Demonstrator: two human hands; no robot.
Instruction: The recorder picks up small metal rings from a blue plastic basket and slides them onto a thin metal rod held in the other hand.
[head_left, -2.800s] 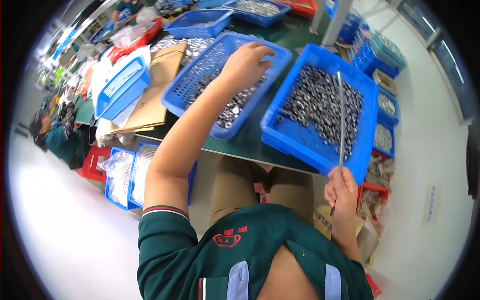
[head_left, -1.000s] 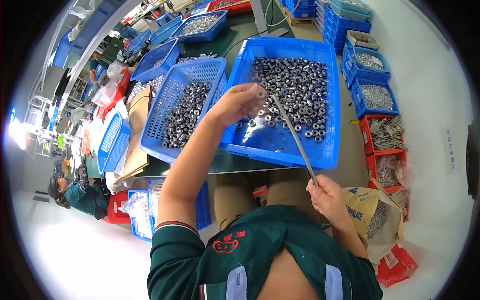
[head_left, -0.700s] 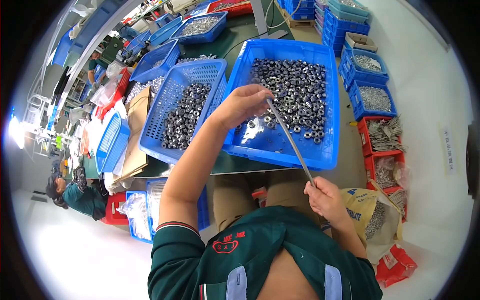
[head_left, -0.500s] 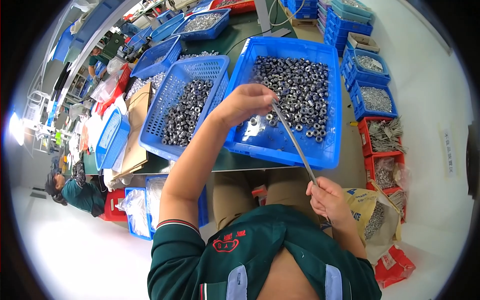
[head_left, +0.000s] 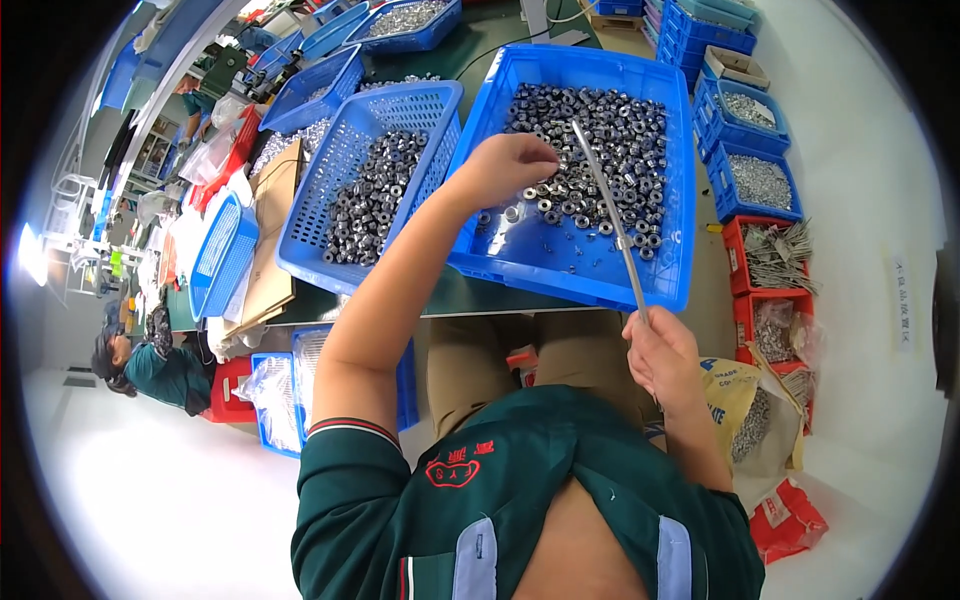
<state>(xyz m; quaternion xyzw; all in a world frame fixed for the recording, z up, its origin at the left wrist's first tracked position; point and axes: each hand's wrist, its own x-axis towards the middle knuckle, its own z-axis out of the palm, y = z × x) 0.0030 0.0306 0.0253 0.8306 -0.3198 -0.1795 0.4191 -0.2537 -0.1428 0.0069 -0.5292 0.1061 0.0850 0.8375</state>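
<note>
My right hand (head_left: 663, 358) is closed around the lower end of a thin metal rod (head_left: 603, 185), which slants up and left over the blue tray. Partway along the rod sits a small bright ring-like piece (head_left: 622, 242). Over the tray's left part, my left hand (head_left: 512, 168) has its thumb and fingers pinched together, apart from the rod's tip; whatever they hold, if anything, is hidden. Below it in the blue tray (head_left: 515, 272) lie many small dark metal nuts (head_left: 625, 150) with holes through them, heaped toward the back and right.
Left of the tray stands a perforated blue basket (head_left: 300, 240) with similar nuts. A cardboard sheet (head_left: 272, 235) and a smaller blue basket (head_left: 222, 255) lie farther left. Blue and red bins (head_left: 765, 255) of metal parts line the right side. Another person (head_left: 165, 370) sits at the left.
My left hand has come off the rod's upper end and moved slightly up and left. The rod, held in my right hand, now stands steeper, and a ring-like piece shows lower on it.
</note>
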